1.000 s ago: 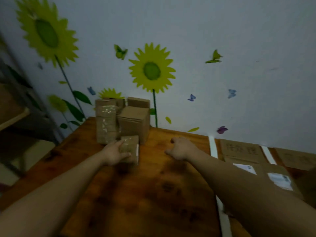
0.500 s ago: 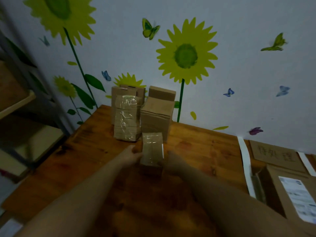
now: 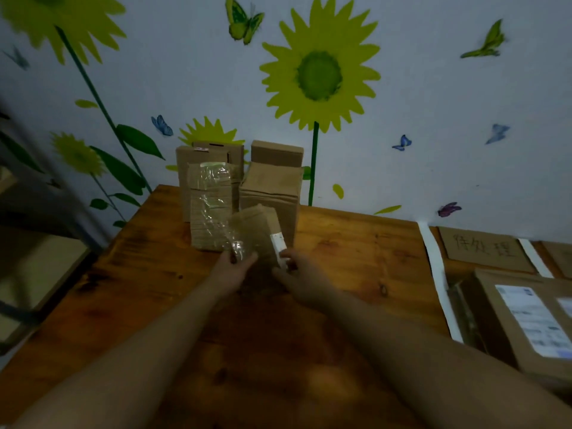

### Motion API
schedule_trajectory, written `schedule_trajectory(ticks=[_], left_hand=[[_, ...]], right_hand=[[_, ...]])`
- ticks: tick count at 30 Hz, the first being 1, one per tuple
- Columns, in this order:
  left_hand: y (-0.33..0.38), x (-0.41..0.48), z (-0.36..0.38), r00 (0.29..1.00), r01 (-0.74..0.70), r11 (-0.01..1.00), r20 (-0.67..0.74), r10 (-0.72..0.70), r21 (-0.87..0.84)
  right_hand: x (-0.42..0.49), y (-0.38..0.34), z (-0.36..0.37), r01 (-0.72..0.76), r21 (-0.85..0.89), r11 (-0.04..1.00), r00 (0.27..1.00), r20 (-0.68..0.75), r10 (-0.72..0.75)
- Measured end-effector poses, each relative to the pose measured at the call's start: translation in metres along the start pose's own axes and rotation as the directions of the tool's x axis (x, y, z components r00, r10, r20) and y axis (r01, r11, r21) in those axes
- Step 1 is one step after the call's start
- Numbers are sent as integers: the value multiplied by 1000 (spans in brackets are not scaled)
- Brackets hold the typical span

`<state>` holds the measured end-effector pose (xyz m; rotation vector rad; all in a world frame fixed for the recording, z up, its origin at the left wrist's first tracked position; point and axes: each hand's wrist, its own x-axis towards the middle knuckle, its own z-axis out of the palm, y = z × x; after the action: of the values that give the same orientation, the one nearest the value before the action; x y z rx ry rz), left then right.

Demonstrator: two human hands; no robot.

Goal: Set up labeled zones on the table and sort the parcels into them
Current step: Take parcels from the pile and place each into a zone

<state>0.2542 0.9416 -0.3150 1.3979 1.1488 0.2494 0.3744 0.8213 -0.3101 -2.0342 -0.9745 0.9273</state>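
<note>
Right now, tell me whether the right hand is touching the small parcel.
Touching. The head view shows the right hand pinching the small parcel at its white-labelled lower corner.

Small brown cardboard parcel (image 3: 257, 236), clear tape on front, white strip on right edge: tilted, mid table, lower end gripped by left hand (image 3: 230, 269) and right hand (image 3: 297, 274).
Group of brown cardboard boxes (image 3: 269, 193) upright just behind, at far edge.
Flat cardboard sign with handwriting (image 3: 483, 247) far right, between white tape strips (image 3: 433, 267).
Brown box with white label (image 3: 526, 320) near right.

Sunflower decal (image 3: 320, 75), green butterfly decal (image 3: 244, 21), shelving at left (image 3: 40, 264)
</note>
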Motion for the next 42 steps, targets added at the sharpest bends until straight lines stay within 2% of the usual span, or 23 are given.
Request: schedule_trajectory(ticks=[2,4,6,8,11,12,14,16,22,26,29,32,36,40,42], left_hand=[[8,-15,-8,998,-44,998,-47,43,-36],[10,-34,-14,998,-53,997,-23,52,-51],[9,-57,-18,997,-39,996,56,44,-83],[5,-80,-19,995,-59,991,69,67,-116],[3,-113,-17,988,-156,978,-18,155,-135],[2,-125,-14,984,-178,972,-6,179,-157],[1,-146,-2,975,-186,971,94,202,-149],[0,-168,14,947,-217,975,235,220,-41],[3,-215,82,876,-253,967,430,218,25],[-3,-231,147,828,-344,926,516,220,157],[-9,-256,205,772,-369,915,603,202,165],[-19,-277,264,763,-381,900,622,175,214],[-38,-291,335,763,-357,895,636,116,266],[-55,-295,381,767,-314,898,640,49,307],[-62,-294,395,766,-359,868,639,66,342]], right_hand=[[-18,-12,1,35,18,999,997,-64,-34],[-39,-24,4,40,39,998,987,-158,-33],[-62,-31,11,21,191,981,980,-200,18],[-90,-37,21,38,294,955,978,-206,25],[-131,-42,32,98,242,965,941,-337,-11],[-145,-43,33,100,218,971,922,-387,-8],[-170,-41,31,83,162,983,894,-448,-2],[-196,-33,27,75,118,990,884,-467,-11],[-276,11,-8,82,134,988,940,-340,-32],[-327,53,-42,6,100,995,905,-424,37],[-363,88,-69,-57,22,998,919,-389,61],[-389,132,-101,-108,-49,993,931,-355,84],[-416,193,-145,-132,-59,989,947,-303,109],[-431,236,-175,-209,-33,977,959,-203,198],[-428,254,-183,-260,-45,965,950,-192,247]])
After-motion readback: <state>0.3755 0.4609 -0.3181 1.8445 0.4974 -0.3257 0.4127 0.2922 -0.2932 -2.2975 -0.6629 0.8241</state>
